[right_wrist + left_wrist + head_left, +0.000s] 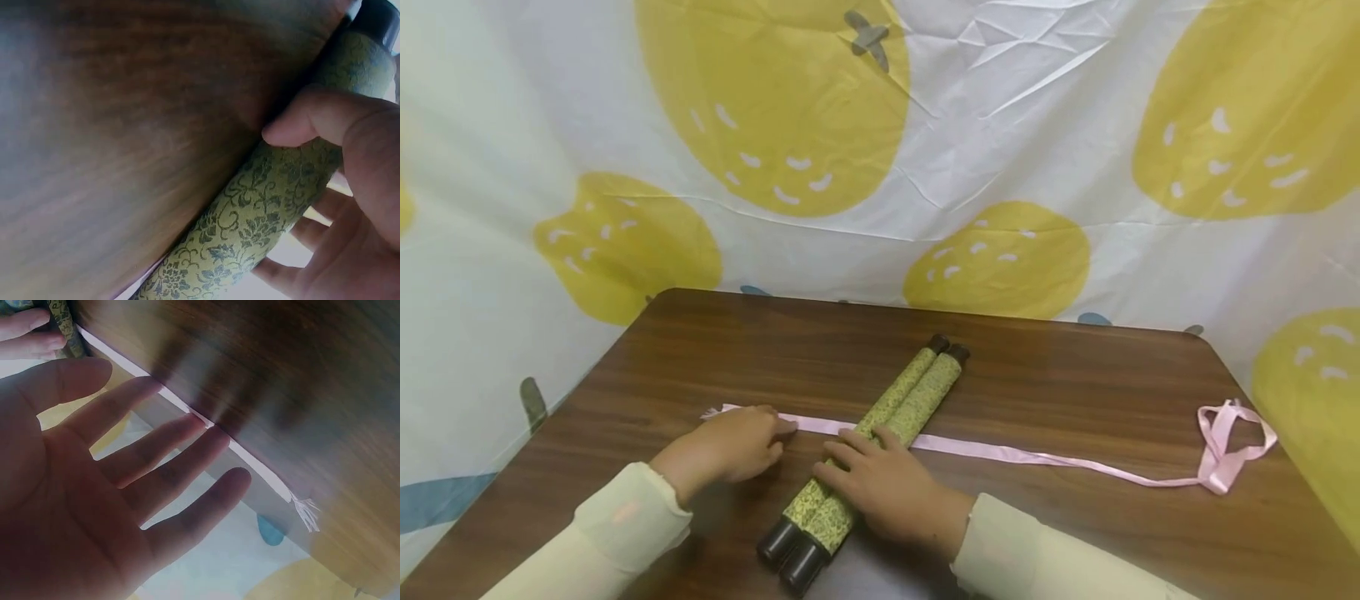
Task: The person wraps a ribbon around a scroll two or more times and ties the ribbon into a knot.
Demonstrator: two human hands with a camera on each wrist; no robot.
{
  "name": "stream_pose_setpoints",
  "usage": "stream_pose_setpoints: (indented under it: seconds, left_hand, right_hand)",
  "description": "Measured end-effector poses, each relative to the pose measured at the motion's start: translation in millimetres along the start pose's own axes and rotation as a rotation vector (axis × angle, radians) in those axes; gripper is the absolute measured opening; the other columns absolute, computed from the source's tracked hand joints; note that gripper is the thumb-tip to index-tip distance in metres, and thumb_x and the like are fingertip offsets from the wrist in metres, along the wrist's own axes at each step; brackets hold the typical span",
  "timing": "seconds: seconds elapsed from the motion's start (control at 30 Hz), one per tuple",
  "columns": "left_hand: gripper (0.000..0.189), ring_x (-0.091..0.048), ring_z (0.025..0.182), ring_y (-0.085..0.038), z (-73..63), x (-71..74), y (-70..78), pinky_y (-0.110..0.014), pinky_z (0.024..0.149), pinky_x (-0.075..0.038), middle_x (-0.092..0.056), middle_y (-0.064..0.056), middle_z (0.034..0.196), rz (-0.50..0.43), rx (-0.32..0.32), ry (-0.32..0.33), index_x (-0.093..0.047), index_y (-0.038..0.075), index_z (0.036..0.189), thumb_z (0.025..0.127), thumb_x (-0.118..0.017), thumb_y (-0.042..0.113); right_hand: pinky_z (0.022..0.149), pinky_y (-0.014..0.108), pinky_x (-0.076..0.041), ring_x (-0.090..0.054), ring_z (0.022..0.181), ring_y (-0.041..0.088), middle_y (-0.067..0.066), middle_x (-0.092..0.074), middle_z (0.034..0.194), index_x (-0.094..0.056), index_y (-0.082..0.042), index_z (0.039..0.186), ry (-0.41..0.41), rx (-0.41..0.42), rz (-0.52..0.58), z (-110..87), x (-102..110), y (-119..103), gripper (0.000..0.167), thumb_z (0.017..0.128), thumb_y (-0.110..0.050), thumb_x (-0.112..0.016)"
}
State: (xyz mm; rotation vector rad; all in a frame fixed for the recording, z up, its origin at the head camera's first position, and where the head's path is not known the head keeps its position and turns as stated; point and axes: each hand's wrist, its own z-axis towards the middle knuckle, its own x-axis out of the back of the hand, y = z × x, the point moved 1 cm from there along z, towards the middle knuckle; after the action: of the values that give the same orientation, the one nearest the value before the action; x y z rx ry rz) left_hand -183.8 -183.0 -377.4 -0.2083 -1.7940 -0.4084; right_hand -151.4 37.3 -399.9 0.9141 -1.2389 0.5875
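A scroll (910, 408) rolled from both ends lies slantwise on the table, its two rolls side by side. Gold-green cloth with a dark floral pattern (244, 225) covers it, and the end knobs (805, 562) are dark. Beneath it runs a pink ribbon (970, 450) that crosses the table. My right hand (895, 492) holds the scroll near its middle, fingers across the rolls and thumb (306, 119) against one roll. To the left, my left hand (733, 442) touches the ribbon near its frayed end; in the left wrist view its fingers (175, 481) are spread and fairly straight.
The ribbon's other end lies in a loose looped heap (1225, 450) near the right edge of the brown wooden table (1060, 375). A white curtain (820, 250) with yellow fruit prints hangs behind the table and along its sides.
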Motion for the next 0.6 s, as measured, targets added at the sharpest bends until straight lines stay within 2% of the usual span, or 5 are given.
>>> stream_pose_setpoints:
  seconds: [0.1, 0.23, 0.4, 0.6]
  left_hand:
    - [0.041, -0.057, 0.125, -0.043, 0.3, 0.4, -0.1, -0.059, 0.102, -0.045, -0.062, -0.020, 0.134, -0.009, -0.004, -0.005, -0.064, 0.011, 0.134, 0.095, -0.060, 0.021]
    - [0.040, -0.056, 0.126, -0.044, 0.8, -1.1, -4.4, -0.067, 0.100, -0.043, -0.061, -0.018, 0.137, 0.001, 0.006, -0.004, -0.065, 0.014, 0.133, 0.096, -0.061, 0.027]
    - [0.039, -0.055, 0.126, -0.047, -0.8, -0.8, -14.2, -0.078, 0.094, -0.037, -0.062, -0.015, 0.137, -0.008, 0.037, -0.004, -0.066, 0.018, 0.132, 0.095, -0.062, 0.031]
    - [0.036, -0.056, 0.124, -0.049, -4.6, 2.8, -30.3, -0.074, 0.097, -0.039, -0.063, -0.017, 0.135, -0.068, 0.038, -0.032, -0.068, 0.017, 0.129, 0.096, -0.063, 0.030]
  right_hand:
    - [0.106, 0.051, -0.045, -0.051, 0.134, 0.020, -0.005, -0.057, 0.138, -0.051, -0.027, 0.139, 0.001, 0.031, 0.025, -0.6, 0, 5, 0.065, 0.079, -0.019, -0.076]
    - [0.108, 0.051, -0.044, -0.053, 0.130, 0.017, -0.007, -0.059, 0.133, -0.055, -0.028, 0.136, -0.002, 0.073, 0.094, -8.3, 1, 13, 0.066, 0.074, -0.014, -0.076]
    - [0.111, 0.050, -0.042, -0.052, 0.131, 0.014, -0.008, -0.060, 0.134, -0.057, -0.026, 0.135, 0.008, 0.110, 0.166, -23.4, 4, 25, 0.060, 0.079, -0.009, -0.072]
    - [0.113, 0.048, -0.040, -0.049, 0.135, 0.015, -0.007, -0.059, 0.137, -0.056, -0.026, 0.136, 0.025, 0.120, 0.191, -40.9, 6, 34, 0.053, 0.087, -0.008, -0.067]
